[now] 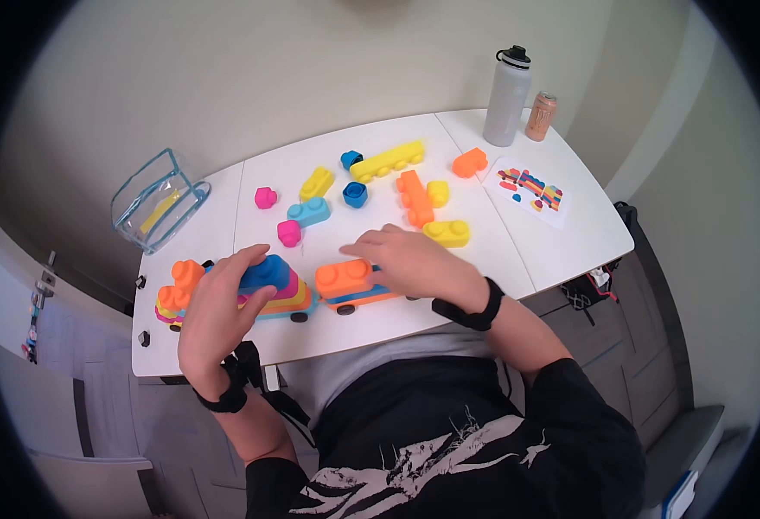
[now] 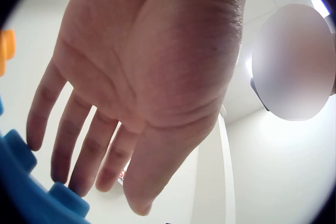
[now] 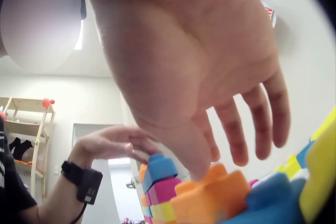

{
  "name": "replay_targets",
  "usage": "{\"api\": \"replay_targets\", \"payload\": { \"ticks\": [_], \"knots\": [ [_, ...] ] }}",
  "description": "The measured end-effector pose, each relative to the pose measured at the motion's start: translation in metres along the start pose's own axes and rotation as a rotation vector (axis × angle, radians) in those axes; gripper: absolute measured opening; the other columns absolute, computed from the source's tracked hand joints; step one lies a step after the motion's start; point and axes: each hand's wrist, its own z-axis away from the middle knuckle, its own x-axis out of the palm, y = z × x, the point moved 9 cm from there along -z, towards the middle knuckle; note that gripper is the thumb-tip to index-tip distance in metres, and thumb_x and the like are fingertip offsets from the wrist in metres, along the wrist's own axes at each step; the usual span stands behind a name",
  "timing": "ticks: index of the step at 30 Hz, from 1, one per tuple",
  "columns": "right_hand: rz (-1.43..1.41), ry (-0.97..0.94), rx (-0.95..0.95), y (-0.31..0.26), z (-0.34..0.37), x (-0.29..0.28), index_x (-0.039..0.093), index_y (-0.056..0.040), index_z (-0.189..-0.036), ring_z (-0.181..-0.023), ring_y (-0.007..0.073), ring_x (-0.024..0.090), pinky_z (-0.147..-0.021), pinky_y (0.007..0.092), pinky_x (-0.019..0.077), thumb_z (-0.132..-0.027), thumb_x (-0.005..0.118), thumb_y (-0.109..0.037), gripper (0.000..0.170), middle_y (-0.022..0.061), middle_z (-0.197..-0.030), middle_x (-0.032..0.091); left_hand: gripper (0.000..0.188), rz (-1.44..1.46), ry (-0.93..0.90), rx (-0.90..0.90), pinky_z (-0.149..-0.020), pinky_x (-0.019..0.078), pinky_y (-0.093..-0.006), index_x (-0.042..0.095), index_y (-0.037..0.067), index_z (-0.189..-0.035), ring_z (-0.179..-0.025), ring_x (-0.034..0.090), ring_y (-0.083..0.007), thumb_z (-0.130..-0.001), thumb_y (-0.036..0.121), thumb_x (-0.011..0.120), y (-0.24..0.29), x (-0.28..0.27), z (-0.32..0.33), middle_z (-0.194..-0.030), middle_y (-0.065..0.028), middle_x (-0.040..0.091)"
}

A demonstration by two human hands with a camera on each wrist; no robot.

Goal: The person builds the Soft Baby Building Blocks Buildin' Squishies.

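Observation:
In the head view, the left hand (image 1: 217, 313) is over a train car stacked with blue (image 1: 268, 273), pink and yellow blocks, its fingers extended and holding nothing. The left wrist view shows that palm (image 2: 142, 61) with relaxed fingers beside blue studs (image 2: 68, 199); contact is unclear. Over a second car with an orange block (image 1: 342, 275) and a blue layer hovers the right hand (image 1: 419, 266), fingers loosely extended. In the right wrist view its thumb hangs close to the orange block (image 3: 210, 195), next to a blue block (image 3: 273, 200). Part of each car is hidden by a hand.
Loose blocks lie farther back, including a long yellow one (image 1: 389, 161), an orange one (image 1: 415, 199) and a light blue one (image 1: 308, 212). A clear bag (image 1: 159, 203) stands at the left. Bottle (image 1: 507, 99), can (image 1: 541, 117) and picture sheet (image 1: 531, 192) are at the right.

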Motion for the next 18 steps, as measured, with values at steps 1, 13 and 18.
{"api": "replay_targets", "payload": {
  "ticks": [1, 13, 18],
  "knots": [
    [0.002, 0.003, 0.003, 0.008, 0.003, -0.007, 0.066, -0.0131, -0.143, -0.116, 0.0303, 0.066, -0.098, 0.0413, 0.0567, -0.094, 0.077, -0.016, 0.050, 0.0100, -0.127, 0.071, 0.053, 0.000, 0.000, 0.005, -0.098, 0.0570, -0.0443, 0.065, 0.009, -0.141, -0.114, 0.071, -0.0376, -0.091, 0.014, 0.083, 0.000, 0.000, 0.001, -0.124, -0.0173, 0.074],
    [0.377, -0.005, 0.698, 0.314, 0.000, -0.058, 0.060, -0.0150, -0.150, -0.134, 0.0381, 0.061, -0.109, 0.0488, 0.0543, -0.099, 0.067, -0.017, 0.052, 0.0131, -0.149, 0.062, 0.054, 0.004, 0.014, -0.016, -0.100, 0.0542, -0.0428, 0.064, 0.007, -0.142, -0.113, 0.070, -0.0348, -0.091, 0.008, 0.081, 0.003, -0.006, 0.001, -0.126, -0.0170, 0.074],
    [0.434, 0.001, 0.694, 0.339, 0.005, -0.048, 0.064, -0.0190, -0.146, -0.135, 0.0375, 0.060, -0.107, 0.0502, 0.0563, -0.101, 0.062, -0.014, 0.046, 0.0130, -0.146, 0.062, 0.054, 0.010, 0.002, -0.011, -0.100, 0.0548, -0.0426, 0.064, 0.007, -0.142, -0.113, 0.071, -0.0353, -0.091, 0.008, 0.081, 0.000, -0.002, -0.001, -0.125, -0.0174, 0.074]
  ]
}}
